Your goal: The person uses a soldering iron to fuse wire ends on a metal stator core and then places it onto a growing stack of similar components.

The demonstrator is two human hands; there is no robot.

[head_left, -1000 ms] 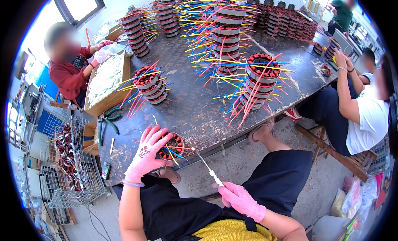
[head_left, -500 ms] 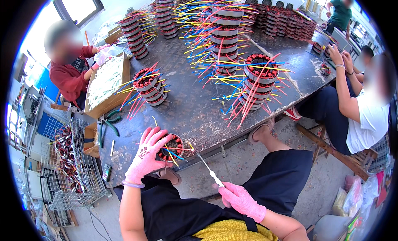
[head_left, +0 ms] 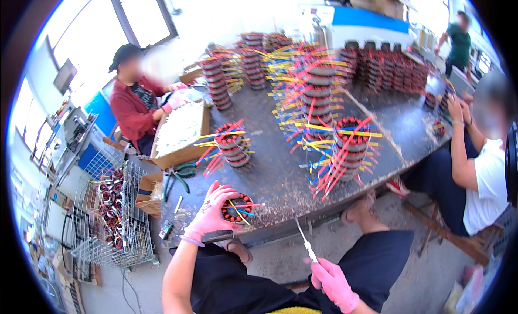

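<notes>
My left hand (head_left: pixel 215 212), in a pink glove, grips a small ring-shaped motor stator (head_left: pixel 249 199) at the table's near edge. The stator has red windings, and red, blue and yellow wires stick out of it. My gloved right hand (head_left: pixel 332 284) is closed round a slim tool with a thin metal shaft and white sleeve (head_left: pixel 308 247). Its tip points up toward the table edge, to the right of the stator and apart from it. The rest of its handle is hidden in my fingers.
Stator stacks stand on the dark table (head_left: pixel 270 179): a short stack (head_left: pixel 234 149), a near-right stack (head_left: pixel 353 152) and taller ones behind. Green-handled pliers (head_left: pixel 181 174) lie by a cardboard box (head_left: pixel 183 144). A wire basket (head_left: pixel 132 233) stands left. Co-workers sit left and right.
The view has tilted up and turned left, so the scene sits lower and further right. The tool's tip has drawn away from the stator. My left hand keeps its grip.
</notes>
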